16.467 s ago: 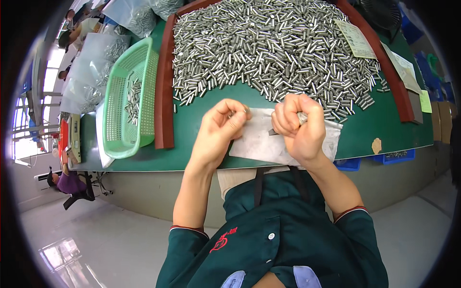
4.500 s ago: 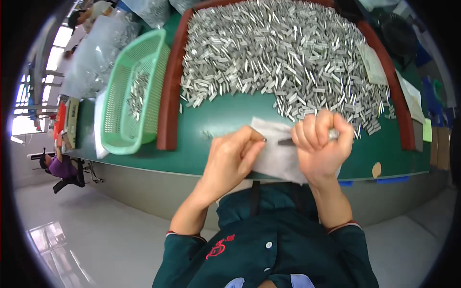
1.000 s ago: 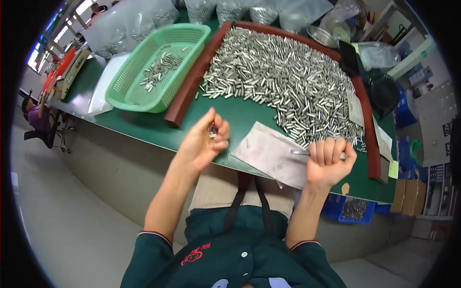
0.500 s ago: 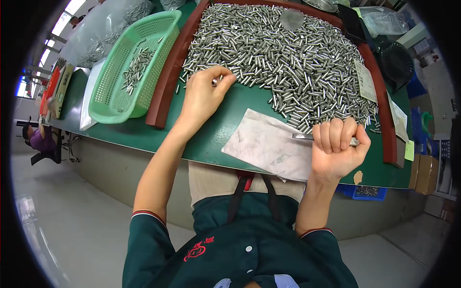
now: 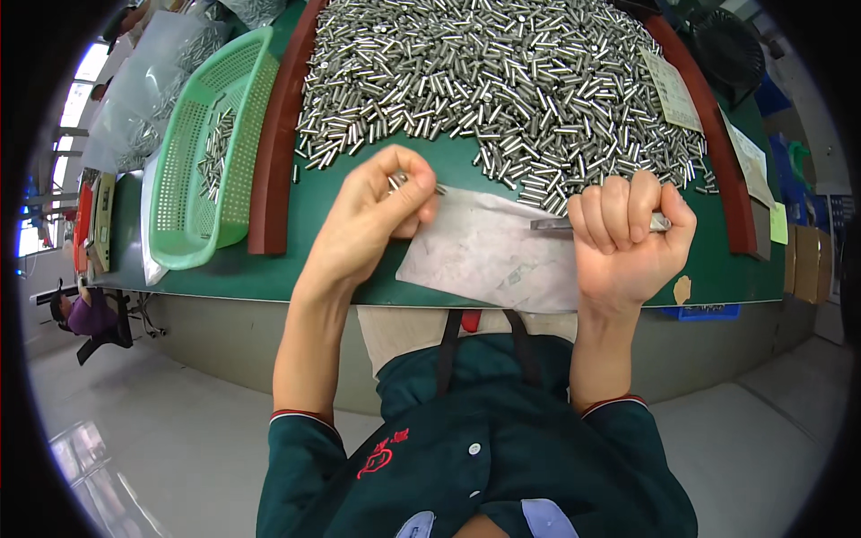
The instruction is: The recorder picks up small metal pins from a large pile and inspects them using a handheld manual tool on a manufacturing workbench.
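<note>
My left hand (image 5: 375, 213) pinches a small metal pin (image 5: 401, 182) between thumb and fingertips, just above the left edge of a grey cloth (image 5: 491, 253) lying on the green table (image 5: 341, 269). My right hand (image 5: 628, 235) is a closed fist around a thin metal tool (image 5: 549, 224) whose tip sticks out to the left over the cloth. A big heap of short silver pins (image 5: 502, 81) covers the table behind both hands, inside a dark red frame (image 5: 273, 152).
A green plastic basket (image 5: 202, 161) with a few pins stands left of the frame. Clear bags of pins (image 5: 148, 90) lie at the far left. Paper sheets (image 5: 673, 90) sit at the right. A person in purple (image 5: 76, 314) sits low on the left.
My left hand reached into the pin heap, then came back toward the cloth with a pin in its fingers. The right fist stayed over the cloth with the tool.
</note>
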`<state>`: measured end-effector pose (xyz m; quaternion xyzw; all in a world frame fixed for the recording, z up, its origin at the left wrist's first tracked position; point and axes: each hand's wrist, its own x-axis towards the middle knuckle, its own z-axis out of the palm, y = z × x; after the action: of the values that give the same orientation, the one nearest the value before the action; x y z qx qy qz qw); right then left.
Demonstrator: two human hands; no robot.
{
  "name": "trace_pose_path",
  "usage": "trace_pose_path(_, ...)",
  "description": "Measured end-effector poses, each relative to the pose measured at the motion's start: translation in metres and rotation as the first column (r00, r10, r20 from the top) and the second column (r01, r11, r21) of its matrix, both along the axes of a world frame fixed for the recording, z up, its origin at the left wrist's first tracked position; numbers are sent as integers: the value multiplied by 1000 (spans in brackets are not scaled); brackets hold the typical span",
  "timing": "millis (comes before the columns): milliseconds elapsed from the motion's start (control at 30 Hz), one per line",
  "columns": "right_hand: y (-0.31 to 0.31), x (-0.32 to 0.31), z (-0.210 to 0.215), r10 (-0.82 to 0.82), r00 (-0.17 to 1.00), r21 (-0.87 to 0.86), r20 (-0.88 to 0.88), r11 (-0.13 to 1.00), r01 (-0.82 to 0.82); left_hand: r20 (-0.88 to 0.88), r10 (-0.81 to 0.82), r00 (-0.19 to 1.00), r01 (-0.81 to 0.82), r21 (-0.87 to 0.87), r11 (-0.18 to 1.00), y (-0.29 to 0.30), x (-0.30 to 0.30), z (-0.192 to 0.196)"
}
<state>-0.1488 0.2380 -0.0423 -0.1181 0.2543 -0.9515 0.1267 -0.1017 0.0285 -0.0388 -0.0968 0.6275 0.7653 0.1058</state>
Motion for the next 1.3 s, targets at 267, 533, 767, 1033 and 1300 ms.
trace_pose_path(267,-2,-1,0,29,999,14,-29,999,-29,-188,-151,971,81,-338,938,30,25,-9)
trace_pose_path(533,2,1,-3,24,1000,-13,-9,1000,-24,102,-69,992,-1,564,826,25,19,-13)
trace_pose_path(767,1,1,0,4,1000,-5,3,1000,-4,101,-18,995,-39,534,844,27,19,-13)
trace_pose_path(1033,1,1,-3,0,1000,8,6,1000,0,-77,198,977,-142,459,877,1,32,12)
trace_pose_path(1300,-1,2,3,39,999,-6,10,999,-39,-707,304,638,-770,-588,249,-125,29,63)
